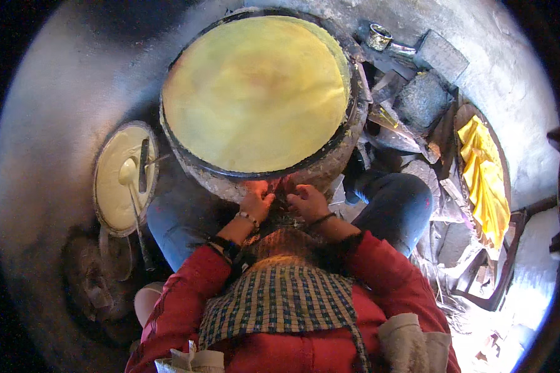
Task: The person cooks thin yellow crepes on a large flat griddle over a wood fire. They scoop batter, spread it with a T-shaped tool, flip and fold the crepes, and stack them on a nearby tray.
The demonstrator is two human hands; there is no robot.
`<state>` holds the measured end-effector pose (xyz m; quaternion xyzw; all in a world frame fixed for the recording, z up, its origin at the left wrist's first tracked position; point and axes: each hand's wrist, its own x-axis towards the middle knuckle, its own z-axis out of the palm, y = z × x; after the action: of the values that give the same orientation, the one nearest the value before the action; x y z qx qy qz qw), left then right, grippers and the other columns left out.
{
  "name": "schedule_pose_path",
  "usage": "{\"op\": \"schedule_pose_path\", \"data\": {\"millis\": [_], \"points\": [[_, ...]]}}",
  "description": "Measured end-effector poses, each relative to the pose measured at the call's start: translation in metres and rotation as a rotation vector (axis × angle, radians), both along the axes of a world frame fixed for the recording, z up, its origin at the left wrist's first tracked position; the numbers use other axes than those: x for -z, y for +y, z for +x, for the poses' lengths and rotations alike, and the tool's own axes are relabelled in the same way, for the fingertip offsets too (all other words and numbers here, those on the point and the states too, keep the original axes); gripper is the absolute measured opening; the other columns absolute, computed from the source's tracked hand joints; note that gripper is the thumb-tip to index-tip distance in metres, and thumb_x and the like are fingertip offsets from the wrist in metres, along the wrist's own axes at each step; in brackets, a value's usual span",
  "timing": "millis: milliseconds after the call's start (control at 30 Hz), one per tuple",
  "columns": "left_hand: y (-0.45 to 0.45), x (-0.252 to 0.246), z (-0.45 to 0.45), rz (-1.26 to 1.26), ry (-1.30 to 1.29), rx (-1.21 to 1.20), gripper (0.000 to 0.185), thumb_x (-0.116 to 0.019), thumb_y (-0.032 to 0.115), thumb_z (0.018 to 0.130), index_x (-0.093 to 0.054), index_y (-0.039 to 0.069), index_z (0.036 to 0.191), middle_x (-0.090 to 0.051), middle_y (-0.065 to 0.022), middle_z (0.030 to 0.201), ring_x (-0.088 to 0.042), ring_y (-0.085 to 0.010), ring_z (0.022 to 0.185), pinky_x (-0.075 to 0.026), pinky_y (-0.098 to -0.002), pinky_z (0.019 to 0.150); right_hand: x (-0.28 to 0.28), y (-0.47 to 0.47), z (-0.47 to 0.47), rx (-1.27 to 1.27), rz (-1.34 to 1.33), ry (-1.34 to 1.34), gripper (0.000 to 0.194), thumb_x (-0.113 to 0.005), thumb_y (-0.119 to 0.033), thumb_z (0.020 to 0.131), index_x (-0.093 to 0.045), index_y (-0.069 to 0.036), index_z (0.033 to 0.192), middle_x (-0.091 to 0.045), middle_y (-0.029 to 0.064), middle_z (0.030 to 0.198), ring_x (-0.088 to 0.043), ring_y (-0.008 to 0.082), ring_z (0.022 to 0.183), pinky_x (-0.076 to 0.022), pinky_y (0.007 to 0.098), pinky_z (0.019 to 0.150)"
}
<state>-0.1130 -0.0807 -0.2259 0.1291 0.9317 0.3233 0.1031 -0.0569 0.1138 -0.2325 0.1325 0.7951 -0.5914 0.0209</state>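
Observation:
A large yellow flatbread (256, 93) covers the round griddle of a clay stove (217, 183) before me. My left hand (257, 201) is at the stove's lower front, by a reddish glow, with its fingers bent; whether it holds anything cannot be told. Close by on the right, my right hand (309, 202) also has curled fingers, and its grip is unclear. A gap lies between the hands. At the left, a round vessel of pale batter (109, 186) has a long-handled ladle (129, 171) and a dark flat tool (143, 165) in it.
Split firewood (396, 135) and a rough grey block (422, 100) lie right of the stove. A small metal can (379, 37) stands at the back by another block (442, 55). Yellow cloth (485, 182) lies at the far right. My bent knees flank the stove front.

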Motion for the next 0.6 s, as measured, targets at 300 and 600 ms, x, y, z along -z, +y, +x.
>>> {"op": "schedule_pose_path", "data": {"millis": [300, 600], "points": [[0.026, 0.023, -0.001, 0.171, 0.249, 0.210, 0.043, -0.061, 0.009, 0.080, -0.058, 0.008, 0.122, -0.062, -0.0170, 0.115, -0.054, -0.0372, 0.112, -0.044, -0.0439, 0.098, -0.107, 0.058, 0.065, -0.054, 0.189, -0.128, 0.039, -0.070, -0.024, 0.085, -0.058, 0.000, 0.114, -0.069, 0.0142, 0.099, -0.067, 0.0252, 0.089, -0.0516, 0.0348, 0.080], [-0.069, -0.130, 0.035, 0.215, 0.088, 0.276, 0.036, -0.062, 0.026, 0.089, -0.061, 0.009, 0.120, -0.063, -0.0173, 0.118, -0.060, -0.0353, 0.107, -0.049, -0.0433, 0.092, -0.106, 0.058, 0.044, -0.320, -0.021, -0.005, 0.025, -0.062, -0.014, 0.090, -0.058, 0.001, 0.109, -0.066, 0.0091, 0.087, -0.063, 0.0144, 0.069, -0.0515, 0.0279, 0.062]]}}
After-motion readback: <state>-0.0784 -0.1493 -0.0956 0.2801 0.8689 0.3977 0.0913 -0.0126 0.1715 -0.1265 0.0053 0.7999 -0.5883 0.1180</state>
